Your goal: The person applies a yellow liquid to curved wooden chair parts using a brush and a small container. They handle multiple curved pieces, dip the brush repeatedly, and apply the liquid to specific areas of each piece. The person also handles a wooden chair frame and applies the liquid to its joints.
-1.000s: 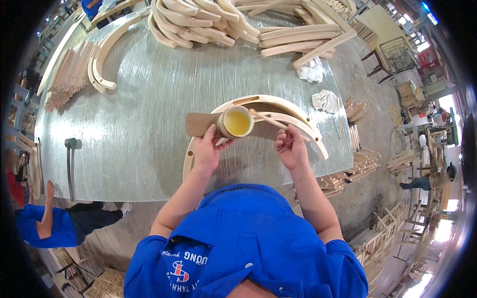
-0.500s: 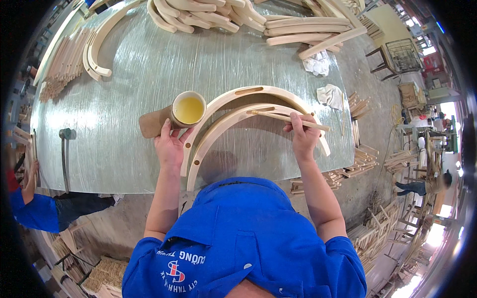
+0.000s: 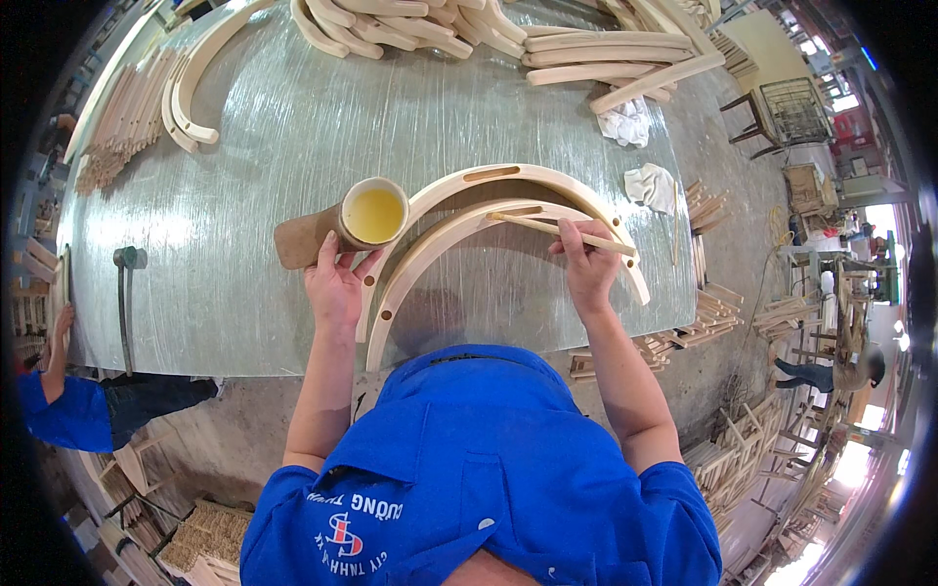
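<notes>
My left hand (image 3: 337,281) grips a brown cup (image 3: 375,212) of yellowish liquid, perhaps glue, by its lower side. Between the fingers of my right hand (image 3: 589,266) is a thin wooden stick (image 3: 557,230). The stick's far tip touches the slot in the nearer curved wooden piece (image 3: 420,256). Just beyond it lies another curved wooden piece (image 3: 547,179), with a long slot at the top of its arc. Round holes show near the ends of both pieces. The cup stands over the left side of the farther arc and hides part of it.
All this rests on a film-covered table (image 3: 244,293). Stacked curved parts (image 3: 410,29) and straight pieces (image 3: 606,59) fill its far side; slats (image 3: 127,127) lie far left. White rags (image 3: 650,188) lie right, a hammer (image 3: 126,303) left. A person in blue (image 3: 68,405) stands left.
My right hand and the stick have shifted slightly left, with the tip still at the slot. My left hand keeps the cup nearly in place. The person at left has moved slightly.
</notes>
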`<state>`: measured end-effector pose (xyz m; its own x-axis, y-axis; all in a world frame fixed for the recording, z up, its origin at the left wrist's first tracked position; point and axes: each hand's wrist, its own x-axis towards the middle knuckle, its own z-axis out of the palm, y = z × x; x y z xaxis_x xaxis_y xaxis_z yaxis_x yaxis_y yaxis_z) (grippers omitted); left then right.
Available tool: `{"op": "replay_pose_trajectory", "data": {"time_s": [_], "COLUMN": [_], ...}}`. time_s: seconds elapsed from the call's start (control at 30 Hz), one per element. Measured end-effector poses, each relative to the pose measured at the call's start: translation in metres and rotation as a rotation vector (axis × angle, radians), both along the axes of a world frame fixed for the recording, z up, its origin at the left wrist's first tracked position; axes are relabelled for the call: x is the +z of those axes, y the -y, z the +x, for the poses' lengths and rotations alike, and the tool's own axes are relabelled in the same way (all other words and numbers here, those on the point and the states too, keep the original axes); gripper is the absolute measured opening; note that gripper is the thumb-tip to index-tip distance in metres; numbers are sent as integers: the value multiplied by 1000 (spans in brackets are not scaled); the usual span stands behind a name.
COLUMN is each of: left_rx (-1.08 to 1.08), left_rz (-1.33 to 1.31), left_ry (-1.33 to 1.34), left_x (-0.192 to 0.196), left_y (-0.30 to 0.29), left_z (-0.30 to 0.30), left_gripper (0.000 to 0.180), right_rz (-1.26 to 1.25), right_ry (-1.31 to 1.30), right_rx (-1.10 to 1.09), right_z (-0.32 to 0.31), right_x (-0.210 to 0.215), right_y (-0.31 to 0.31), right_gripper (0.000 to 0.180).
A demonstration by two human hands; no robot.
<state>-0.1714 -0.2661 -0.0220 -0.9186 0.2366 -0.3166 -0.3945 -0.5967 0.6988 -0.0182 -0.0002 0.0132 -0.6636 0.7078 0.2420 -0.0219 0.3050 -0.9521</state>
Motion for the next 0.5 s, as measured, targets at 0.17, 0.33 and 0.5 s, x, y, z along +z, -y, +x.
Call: {"op": "replay_pose_trajectory", "data": {"time_s": [0.17, 0.33, 0.5], "left_rx": [3, 3, 1], "left_rz": [0, -4, -20], "left_ry": [2, 7, 2], "left_x": [3, -3, -1], "left_y": [0, 3, -1], "left_z": [2, 1, 3], "left_gripper": [23, 22, 20], "right_rz": [20, -9, 387], "right_ry": [2, 25, 48], "right_rx": [4, 21, 40], "right_z": [-1, -4, -7], "right_x": [-4, -6, -7], "right_y": [0, 5, -2], "right_gripper": [19, 18, 18]}}
